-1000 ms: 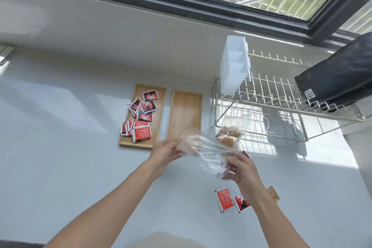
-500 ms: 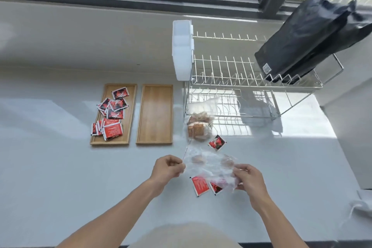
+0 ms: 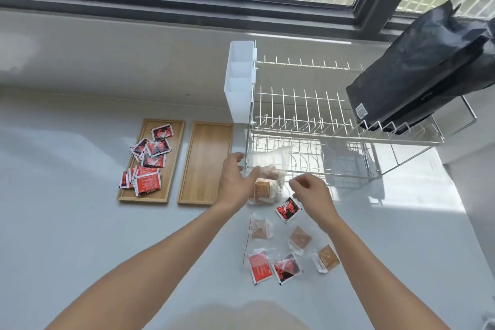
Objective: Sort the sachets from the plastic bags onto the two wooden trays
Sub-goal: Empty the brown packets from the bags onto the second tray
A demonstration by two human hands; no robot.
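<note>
Two wooden trays lie side by side on the white counter. The left tray (image 3: 164, 195) carries several red and black sachets (image 3: 150, 161); the right tray (image 3: 206, 163) is bare. A clear plastic bag of brown sachets (image 3: 269, 179) stands by the dish rack. My left hand (image 3: 235, 182) is spread open against its left side. My right hand (image 3: 310, 193) hovers just right of it, fingers loosely curled, holding nothing. Nearer me a flat clear plastic bag (image 3: 263, 244) lies on the counter among loose red sachets (image 3: 288, 209) and brown sachets (image 3: 327, 258).
A white wire dish rack (image 3: 316, 120) with a white plastic caddy (image 3: 239, 83) stands behind the bag. A black bag (image 3: 423, 69) leans on the rack's right end. A window runs along the back wall.
Both hands let go of the flat plastic bag, which now lies on the counter, and moved forward to the bag of brown sachets. The camera view shifted slightly.
</note>
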